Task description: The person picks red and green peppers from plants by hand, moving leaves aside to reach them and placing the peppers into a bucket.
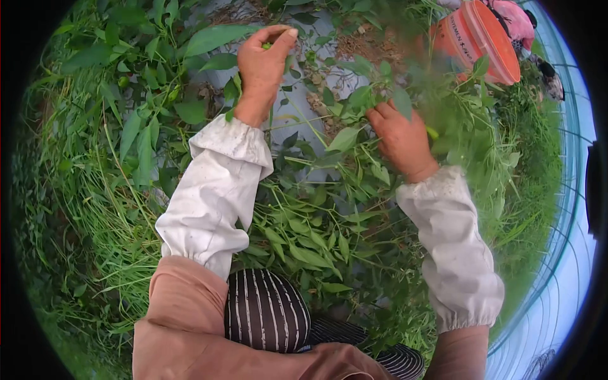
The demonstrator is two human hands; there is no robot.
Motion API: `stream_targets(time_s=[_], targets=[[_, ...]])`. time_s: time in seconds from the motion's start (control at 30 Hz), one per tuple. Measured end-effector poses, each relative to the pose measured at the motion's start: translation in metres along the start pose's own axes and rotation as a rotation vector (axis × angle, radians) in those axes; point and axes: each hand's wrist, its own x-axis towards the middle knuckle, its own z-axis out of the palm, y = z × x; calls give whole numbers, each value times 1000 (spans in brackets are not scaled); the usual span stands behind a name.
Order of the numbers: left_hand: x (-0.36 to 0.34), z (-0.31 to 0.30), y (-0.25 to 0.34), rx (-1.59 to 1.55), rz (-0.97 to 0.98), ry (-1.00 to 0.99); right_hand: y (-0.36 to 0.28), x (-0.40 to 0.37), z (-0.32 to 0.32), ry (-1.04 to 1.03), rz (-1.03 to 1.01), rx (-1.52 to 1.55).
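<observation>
My left hand [263, 66] is raised at the upper middle, fingers and thumb closed around a small green piece [266, 45] that shows between them, beside a broad leaf [218, 39]. To the right, my right hand [402, 139] is among the leafy stems of a green plant [364, 101]; its fingers are curled and partly behind leaves, so what they grip is hidden. A small yellow-green pepper [432, 132] shows just right of that hand. White sleeve covers are on both forearms.
An orange bucket [465, 41] stands at the upper right, with a person in pink [516, 22] behind it. Grey ground sheeting [304, 120] lies under the plants. Tall grass [107, 221] grows at the left. Blue netting [570, 190] curves along the right edge.
</observation>
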Motion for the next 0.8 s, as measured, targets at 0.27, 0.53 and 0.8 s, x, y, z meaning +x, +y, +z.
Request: stream_targets(time_s=[0.27,0.53,0.8], targets=[[39,-9,-21,277,-459,-250,-9,11,-3,-41,146,-3],[20,4,-26,357,-450,-568,-18,7,-4,4,201,37],[0,-5,-12,216,-482,-707,-13,11,-6,-48,385,405]])
